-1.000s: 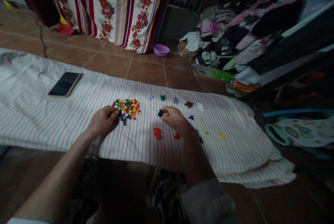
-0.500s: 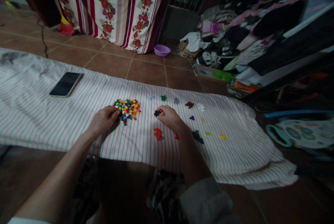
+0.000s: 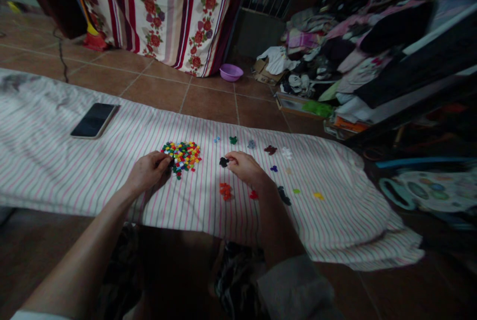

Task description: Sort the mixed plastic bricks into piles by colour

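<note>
My left hand [image 3: 149, 171] is closed at the left edge of a mixed pile of small coloured pieces [image 3: 186, 153]; a dark bit shows by its fingertips, too small to make out. My right hand [image 3: 242, 165] is closed beside a small black pile [image 3: 224, 162]; whether its fingertips hold a piece is hidden. Around it lie small piles: orange [image 3: 225, 191], red [image 3: 254, 195], dark green [image 3: 233, 139], grey [image 3: 251, 144], brown [image 3: 270, 150], white [image 3: 286, 152] and yellow [image 3: 318, 195]. A dark pile [image 3: 283, 196] is partly behind my right forearm.
A phone [image 3: 94, 120] lies at the left on the striped cloth [image 3: 74, 171]. Beyond the cloth, a purple basin [image 3: 231, 72] stands on the tiled floor near a flowered curtain [image 3: 175, 12]. Clothes [image 3: 313, 37] are heaped at the upper right.
My right hand has shifted slightly right, away from the black pile, and more of that pile and the red one shows. My left hand has hardly moved.
</note>
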`<action>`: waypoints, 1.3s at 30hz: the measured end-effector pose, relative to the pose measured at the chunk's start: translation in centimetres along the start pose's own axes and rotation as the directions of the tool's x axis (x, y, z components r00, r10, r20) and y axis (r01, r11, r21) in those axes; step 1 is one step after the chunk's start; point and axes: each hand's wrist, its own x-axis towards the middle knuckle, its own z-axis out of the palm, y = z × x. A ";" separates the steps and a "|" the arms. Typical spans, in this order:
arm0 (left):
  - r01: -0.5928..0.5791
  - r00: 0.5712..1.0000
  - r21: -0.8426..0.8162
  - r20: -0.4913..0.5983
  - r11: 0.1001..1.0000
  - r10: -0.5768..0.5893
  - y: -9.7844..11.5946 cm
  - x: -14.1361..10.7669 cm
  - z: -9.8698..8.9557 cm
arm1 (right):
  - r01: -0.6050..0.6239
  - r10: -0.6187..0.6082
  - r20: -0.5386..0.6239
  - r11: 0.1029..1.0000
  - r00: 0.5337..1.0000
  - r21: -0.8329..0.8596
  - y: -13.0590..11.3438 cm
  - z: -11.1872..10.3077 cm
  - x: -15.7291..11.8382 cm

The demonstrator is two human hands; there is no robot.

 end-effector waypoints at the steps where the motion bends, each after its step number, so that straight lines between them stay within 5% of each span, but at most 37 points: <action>1: 0.008 1.000 0.007 0.002 1.000 -0.008 0.0 0.0 0.0 | -0.013 0.013 0.007 1.000 1.000 0.004 0.0 -0.1 0.0; 8: 0.014 1.000 -0.004 -0.013 1.000 -0.014 0.2 -0.1 0.0 | -0.015 0.014 -0.053 1.000 0.998 -0.014 0.0 -0.6 0.0; 14: 0.021 0.999 -0.013 -0.024 1.000 -0.021 0.3 -0.1 -0.1 | 0.191 -0.188 -0.104 0.981 0.977 0.024 -2.1 0.5 0.2; 24: 0.130 0.986 -0.230 -0.074 0.965 -0.150 -0.6 -0.2 -0.7 | 0.397 -0.398 0.011 0.916 0.917 0.058 -5.4 3.9 0.8; 31: 0.106 0.986 -0.434 -0.069 0.895 -0.151 -2.5 0.0 -0.2 | 0.402 -0.401 0.023 0.916 0.916 -0.004 -6.2 5.7 1.2; 39: 0.137 0.978 -0.417 -0.087 0.899 -0.189 -2.2 -0.3 -0.8 | 0.418 -0.417 -0.084 0.908 0.905 0.003 -7.2 6.6 1.7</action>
